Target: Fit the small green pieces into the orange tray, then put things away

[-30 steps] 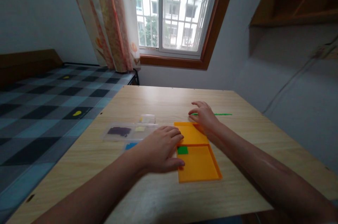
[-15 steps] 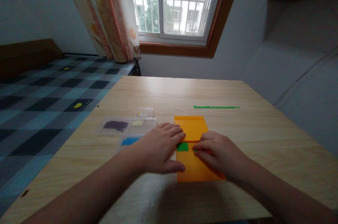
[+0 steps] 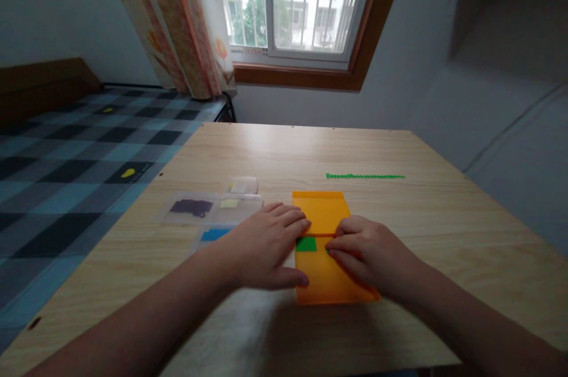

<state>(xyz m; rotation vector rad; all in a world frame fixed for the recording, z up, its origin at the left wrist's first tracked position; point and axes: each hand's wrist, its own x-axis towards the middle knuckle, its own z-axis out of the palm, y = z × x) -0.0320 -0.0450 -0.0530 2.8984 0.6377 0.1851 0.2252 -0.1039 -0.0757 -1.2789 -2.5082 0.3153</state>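
An orange two-panel board or case [image 3: 328, 288], with a raised ridge across its middle, lies flat on the table. My left hand [image 3: 270, 247] rests over its left edge, fingers stretched out and thumb apart, touching the board. A green rectangular patch [image 3: 306, 244] sits just below the ridge, close to those fingertips. Over the right side of the board, my right hand [image 3: 366, 250] is closed in a pinch on a small green piece [image 3: 328, 250]. Only a sliver of that piece shows between thumb and finger.
Left of the board are clear plastic boxes: one with dark purple pieces [image 3: 191, 207], one with something blue [image 3: 215, 234], and a small one [image 3: 243, 185] behind. A thin green strip of pieces [image 3: 364, 176] lies farther back on the wooden table [image 3: 275, 149]. A bed [image 3: 89, 152] adjoins the left.
The view has tilted slightly, so the scene sits a little higher. Both hands keep almost the same places on the board, and the right hand still pinches the small green piece.
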